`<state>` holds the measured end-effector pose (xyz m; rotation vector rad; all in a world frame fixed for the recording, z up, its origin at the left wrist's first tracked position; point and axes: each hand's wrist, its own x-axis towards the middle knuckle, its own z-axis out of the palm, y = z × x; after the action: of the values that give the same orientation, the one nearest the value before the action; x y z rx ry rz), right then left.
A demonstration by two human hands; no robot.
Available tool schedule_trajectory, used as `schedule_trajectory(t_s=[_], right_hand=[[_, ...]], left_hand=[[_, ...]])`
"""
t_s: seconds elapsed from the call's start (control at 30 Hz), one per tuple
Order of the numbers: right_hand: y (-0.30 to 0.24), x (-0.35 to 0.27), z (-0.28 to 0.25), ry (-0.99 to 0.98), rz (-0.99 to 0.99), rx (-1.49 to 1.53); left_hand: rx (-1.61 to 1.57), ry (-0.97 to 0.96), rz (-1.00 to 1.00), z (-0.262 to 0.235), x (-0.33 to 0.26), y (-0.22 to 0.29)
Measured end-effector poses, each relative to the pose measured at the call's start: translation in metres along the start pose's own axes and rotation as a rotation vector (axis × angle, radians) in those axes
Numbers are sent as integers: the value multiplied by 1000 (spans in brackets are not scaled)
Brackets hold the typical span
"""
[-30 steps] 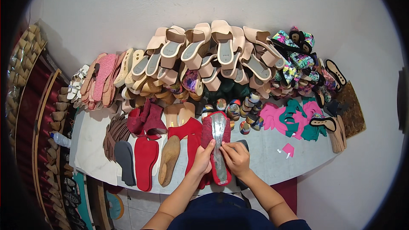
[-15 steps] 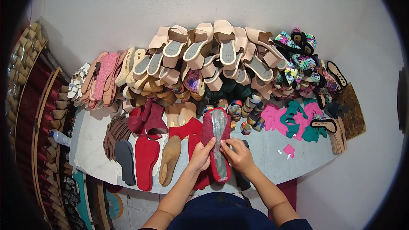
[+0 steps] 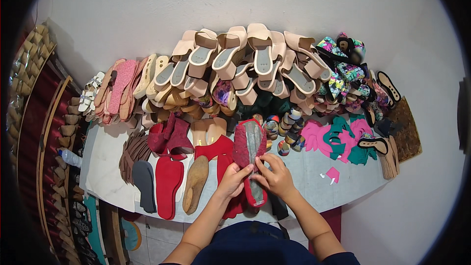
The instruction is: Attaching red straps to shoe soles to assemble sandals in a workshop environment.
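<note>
Upside down in front of me is a red shoe [image 3: 252, 140], its long grey underside framed by folded-over red material. My left hand [image 3: 233, 180] grips its left side, the thumb lying on the grey strip. My right hand [image 3: 276, 176] has its fingertips closed on the right edge at the narrow middle, with the thumb against the underside. Below and left of the shoe lie a wooden shoe last [image 3: 196, 185], stacked red sole pieces [image 3: 169, 186] and dark grey sole pieces [image 3: 143, 186]. Red fabric [image 3: 220, 150] pokes out beside my left hand.
Beige heeled sandals [image 3: 263, 54] are piled along the wall, with floral sandals [image 3: 346, 64] at the right. Pink and green cutouts [image 3: 338, 137] and small multicoloured heels [image 3: 289, 130] lie on the table [image 3: 324, 186]. Racks of shoe lasts [image 3: 67, 132] stand at the left.
The shoe has dropped slightly toward me. My left thumb has slid further onto the grey underside, and my right fingers have shifted up the edge, the thumb now spread lower.
</note>
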<state>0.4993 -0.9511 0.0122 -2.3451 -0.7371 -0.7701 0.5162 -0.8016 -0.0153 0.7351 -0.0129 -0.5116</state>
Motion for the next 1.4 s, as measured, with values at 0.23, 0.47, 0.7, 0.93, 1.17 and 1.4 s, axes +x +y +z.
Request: schedule_trajectory(t_s=[0.23, 0.47, 0.7, 0.93, 1.17, 1.4], right_hand=[[-2, 1, -5, -89, 67, 76], [51, 21, -13, 182, 401, 298], [57, 22, -9, -20, 354, 366], [47, 34, -10, 15, 259, 26], [49, 26, 5, 22, 366, -165], [65, 19, 29, 283, 790, 301]], left_hand=[[69, -2, 6, -3, -1, -3], [177, -68, 12, 7, -6, -4], [350, -41, 90, 5, -10, -4], [438, -32, 188, 15, -10, -6], [476, -40, 196, 10, -7, -26], [560, -119, 139, 5, -7, -33]])
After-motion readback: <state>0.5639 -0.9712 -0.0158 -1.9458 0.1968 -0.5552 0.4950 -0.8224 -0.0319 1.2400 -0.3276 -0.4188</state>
